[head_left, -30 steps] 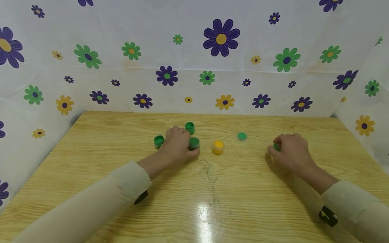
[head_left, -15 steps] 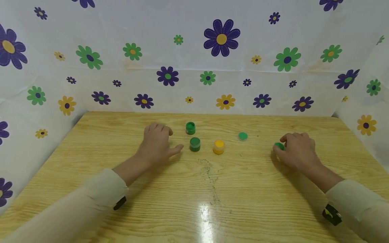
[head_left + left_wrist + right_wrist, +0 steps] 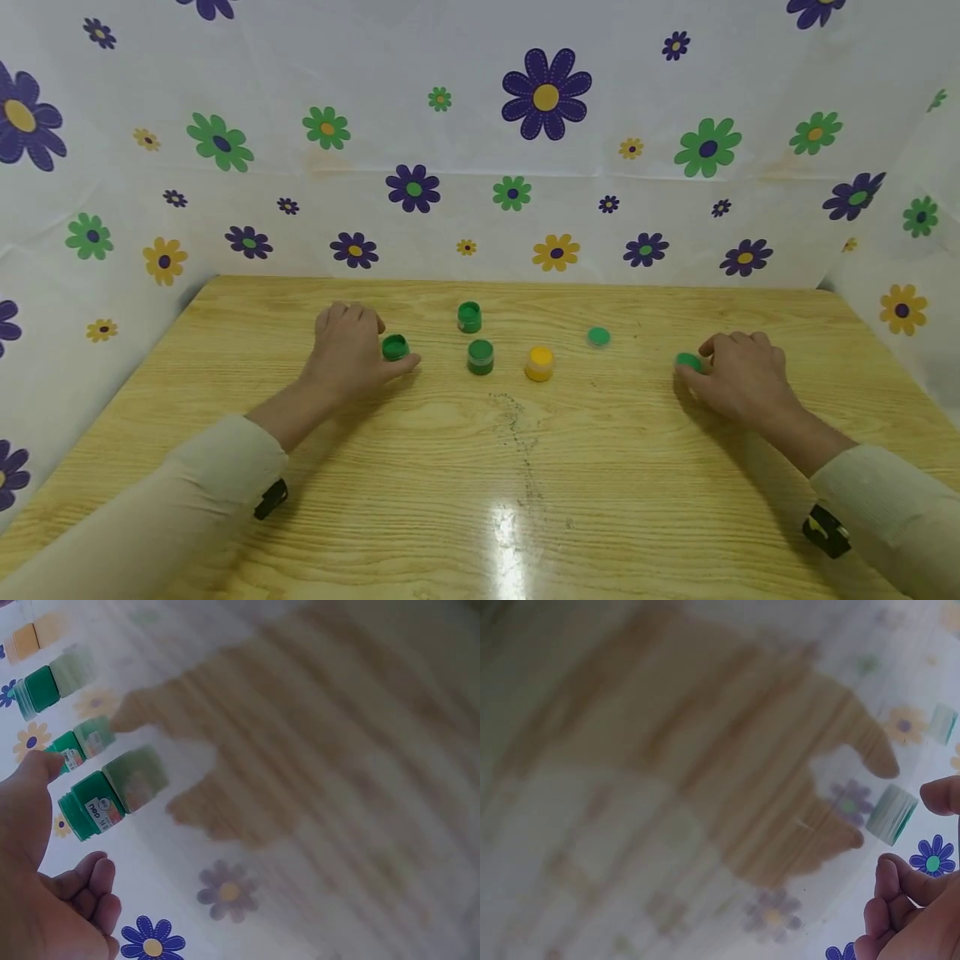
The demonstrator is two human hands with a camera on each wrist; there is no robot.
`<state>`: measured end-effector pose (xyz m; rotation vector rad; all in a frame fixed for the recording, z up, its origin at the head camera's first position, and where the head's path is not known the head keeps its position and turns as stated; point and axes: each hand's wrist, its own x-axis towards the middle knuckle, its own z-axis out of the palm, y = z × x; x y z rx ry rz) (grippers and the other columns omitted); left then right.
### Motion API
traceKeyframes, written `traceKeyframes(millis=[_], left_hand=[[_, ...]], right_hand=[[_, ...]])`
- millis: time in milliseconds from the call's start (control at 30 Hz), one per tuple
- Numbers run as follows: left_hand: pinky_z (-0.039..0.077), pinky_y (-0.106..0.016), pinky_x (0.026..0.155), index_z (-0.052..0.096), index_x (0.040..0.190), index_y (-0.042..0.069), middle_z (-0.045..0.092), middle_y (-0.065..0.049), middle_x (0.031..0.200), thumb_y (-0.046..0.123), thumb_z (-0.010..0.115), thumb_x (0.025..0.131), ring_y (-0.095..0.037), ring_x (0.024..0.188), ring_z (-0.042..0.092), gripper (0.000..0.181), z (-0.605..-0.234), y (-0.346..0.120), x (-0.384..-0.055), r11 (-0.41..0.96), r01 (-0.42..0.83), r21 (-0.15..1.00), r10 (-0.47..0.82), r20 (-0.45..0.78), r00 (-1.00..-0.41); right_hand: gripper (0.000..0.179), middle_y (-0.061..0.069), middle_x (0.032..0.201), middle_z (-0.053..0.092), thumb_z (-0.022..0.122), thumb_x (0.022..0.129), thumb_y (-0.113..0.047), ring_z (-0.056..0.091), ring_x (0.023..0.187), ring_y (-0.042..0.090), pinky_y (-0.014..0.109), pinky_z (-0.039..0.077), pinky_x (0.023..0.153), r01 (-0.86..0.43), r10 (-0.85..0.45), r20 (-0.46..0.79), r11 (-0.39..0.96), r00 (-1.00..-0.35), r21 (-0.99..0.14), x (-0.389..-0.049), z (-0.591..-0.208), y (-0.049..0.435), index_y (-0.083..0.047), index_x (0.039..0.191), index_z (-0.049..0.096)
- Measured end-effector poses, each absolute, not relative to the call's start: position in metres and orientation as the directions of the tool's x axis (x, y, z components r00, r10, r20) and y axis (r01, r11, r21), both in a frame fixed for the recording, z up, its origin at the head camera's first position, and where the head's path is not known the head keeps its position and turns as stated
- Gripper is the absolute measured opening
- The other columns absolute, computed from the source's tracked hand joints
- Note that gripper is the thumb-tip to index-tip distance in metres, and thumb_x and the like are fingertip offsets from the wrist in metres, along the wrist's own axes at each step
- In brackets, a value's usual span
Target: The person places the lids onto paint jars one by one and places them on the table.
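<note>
My left hand is spread beside an uncapped green paint jar, which stands between thumb and fingers. In the left wrist view this jar shows a white label, and a gap separates it from the curved fingers. Over at the right, my right hand hovers around a small green lid lying on the table. The right wrist view has the lid between thumb and fingertips, apart from both. Neither hand grips anything.
Another uncapped green jar stands farther back. In front of it are a darker green jar with its top covered and a yellow jar. A second green lid lies right of these. Flowered cloth hangs behind the glossy wooden table.
My left hand has moved left, away from the middle green jar to the leftmost one. The right hand has drawn slightly right, its fingers loosened from the lid, which now lies in plainer sight.
</note>
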<state>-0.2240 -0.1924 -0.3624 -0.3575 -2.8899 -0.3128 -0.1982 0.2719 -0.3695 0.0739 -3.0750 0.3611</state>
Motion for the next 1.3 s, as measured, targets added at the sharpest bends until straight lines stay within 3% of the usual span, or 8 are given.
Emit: traceKeyframes(millis=[367,733,1000,1300], left_hand=[[0.032,-0.05,0.086,0.047,0.067,0.009,0.046,-0.006,0.071,0.045,0.07,0.084,-0.03,0.084,0.043,0.046,-0.368,-0.197,-0.229,0.942,0.246,0.23,0.22,0.132,-0.966],[0.034,-0.049,0.082,0.051,0.069,0.009,0.05,-0.006,0.072,0.041,0.067,0.088,-0.032,0.086,0.046,0.041,-0.372,-0.198,-0.231,0.941,0.26,0.219,0.237,0.124,-0.964],[0.033,-0.047,0.083,0.052,0.068,0.009,0.05,-0.005,0.072,0.039,0.068,0.085,-0.029,0.082,0.044,0.038,-0.37,-0.194,-0.224,0.935,0.268,0.232,0.244,0.125,-0.962],[0.037,-0.049,0.084,0.046,0.064,0.012,0.044,-0.002,0.066,0.037,0.068,0.083,-0.025,0.074,0.044,0.039,-0.37,-0.184,-0.2,0.912,0.36,0.196,0.331,0.167,-0.929]], right_hand=[[0.054,0.027,0.107,0.066,0.057,0.092,-0.04,0.051,0.097,0.045,0.059,0.037,0.081,-0.067,-0.062,0.033,0.975,-0.998,-0.213,-0.199,-0.37,0.27,0.009,0.111,0.067],[0.053,0.026,0.105,0.066,0.056,0.094,-0.039,0.051,0.097,0.046,0.06,0.037,0.081,-0.075,-0.068,0.043,0.976,-0.997,-0.204,-0.198,-0.37,0.269,0.009,0.112,0.067],[0.06,0.025,0.108,0.069,0.052,0.098,-0.047,0.051,0.108,0.051,0.065,0.033,0.086,-0.034,-0.017,0.053,0.94,-0.998,-0.34,-0.194,-0.366,0.269,0.009,0.116,0.064],[0.058,0.017,0.095,0.07,0.059,0.094,-0.05,0.056,0.099,0.044,0.062,0.037,0.082,-0.07,-0.047,0.073,0.937,-0.996,-0.342,-0.18,-0.37,0.262,0.006,0.105,0.069]])
